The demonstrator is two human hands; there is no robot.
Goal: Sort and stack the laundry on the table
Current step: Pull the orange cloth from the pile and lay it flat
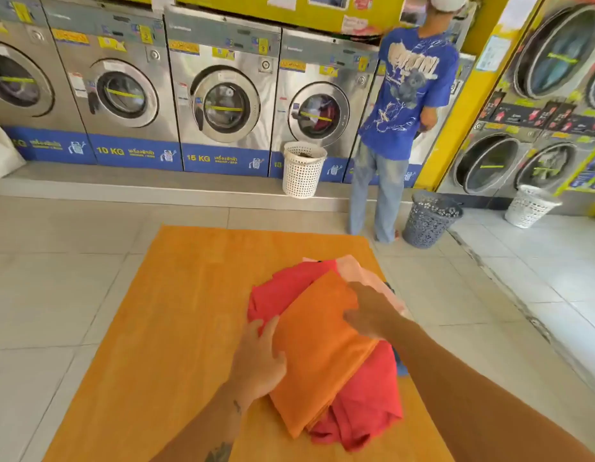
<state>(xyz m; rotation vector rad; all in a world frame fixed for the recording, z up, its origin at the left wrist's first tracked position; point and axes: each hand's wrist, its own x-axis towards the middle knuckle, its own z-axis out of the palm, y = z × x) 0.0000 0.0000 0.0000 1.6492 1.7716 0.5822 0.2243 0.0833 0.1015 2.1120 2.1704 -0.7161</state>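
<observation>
Orange cloth (319,348) tops red garment (366,405); left hand (259,358), right hand (369,315) rest flat, grip spread.

Steel washing machines (222,95), pale tiled floor (72,261)

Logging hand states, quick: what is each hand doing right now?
Left hand: open, flat against the folded orange cloth's left edge.
Right hand: open, palm pressing on the orange cloth, grasping nothing.

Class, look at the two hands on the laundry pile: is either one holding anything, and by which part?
Nothing is lifted. The left hand rests against the left edge of the folded orange cloth; the right hand presses flat on its upper right part, atop the red garment.
</observation>
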